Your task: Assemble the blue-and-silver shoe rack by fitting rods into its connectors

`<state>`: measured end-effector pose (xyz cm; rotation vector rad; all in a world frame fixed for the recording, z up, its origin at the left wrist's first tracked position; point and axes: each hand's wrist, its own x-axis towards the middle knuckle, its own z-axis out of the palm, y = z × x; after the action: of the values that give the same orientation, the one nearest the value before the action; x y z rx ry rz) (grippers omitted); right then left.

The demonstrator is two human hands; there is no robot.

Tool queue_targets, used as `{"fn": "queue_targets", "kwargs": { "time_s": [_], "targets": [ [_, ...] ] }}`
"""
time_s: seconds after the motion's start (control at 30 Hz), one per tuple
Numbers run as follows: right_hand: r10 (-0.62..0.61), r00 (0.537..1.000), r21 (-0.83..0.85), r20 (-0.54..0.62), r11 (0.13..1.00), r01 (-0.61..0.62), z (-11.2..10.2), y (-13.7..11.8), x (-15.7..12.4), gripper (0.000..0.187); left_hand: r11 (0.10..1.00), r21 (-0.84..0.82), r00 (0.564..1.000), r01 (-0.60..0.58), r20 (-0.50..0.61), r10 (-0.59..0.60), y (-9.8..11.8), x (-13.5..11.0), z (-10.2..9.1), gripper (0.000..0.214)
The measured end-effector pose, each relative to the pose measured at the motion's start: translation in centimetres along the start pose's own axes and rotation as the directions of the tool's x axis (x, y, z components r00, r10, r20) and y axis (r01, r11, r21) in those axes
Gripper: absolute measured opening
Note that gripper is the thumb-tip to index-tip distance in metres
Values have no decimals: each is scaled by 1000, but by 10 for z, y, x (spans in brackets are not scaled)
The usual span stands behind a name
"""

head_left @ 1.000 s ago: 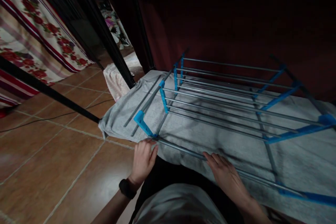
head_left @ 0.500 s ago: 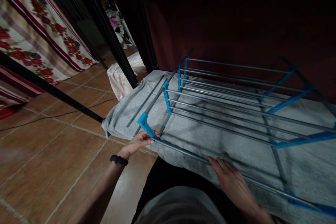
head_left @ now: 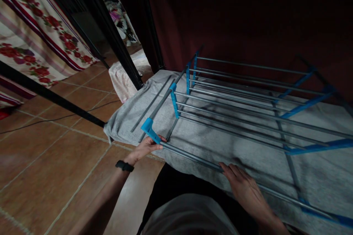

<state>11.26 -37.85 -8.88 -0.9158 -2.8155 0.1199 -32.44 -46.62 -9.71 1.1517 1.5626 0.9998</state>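
A rack of grey metal tubes (head_left: 237,108) with blue plastic joints stands on a grey blanket, its near tube (head_left: 193,157) running in front of my body. My left hand (head_left: 146,148) pinches that tube's left end, right below a blue corner connector (head_left: 150,129). Farther along, my right hand (head_left: 242,183) curls over the same tube from above, with its thumb hidden. Another blue joint (head_left: 317,209) sits at the tube's right end. Whether the left end is fully seated in the connector, I cannot tell.
Loose grey tubes (head_left: 151,103) lie on the grey blanket (head_left: 121,126) left of the rack. Black frame posts (head_left: 113,40) rise at the left, beside a floral curtain (head_left: 49,25). A cable (head_left: 63,116) crosses the tiled floor (head_left: 68,158). A dark red panel (head_left: 234,25) stands behind.
The view has shifted slightly. Both hands keep their places on the near tube, and the rack stands as before, with barely any movement at the left corner.
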Motion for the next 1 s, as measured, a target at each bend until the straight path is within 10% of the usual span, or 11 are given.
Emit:
{"fn": "queue_targets", "kwargs": {
  "time_s": [1.0],
  "targets": [
    [-28,999,34,46,999,27,6,4,-2,48,995,-75,998,-63,-21,61,-3,-9,18,34]
  ]
}}
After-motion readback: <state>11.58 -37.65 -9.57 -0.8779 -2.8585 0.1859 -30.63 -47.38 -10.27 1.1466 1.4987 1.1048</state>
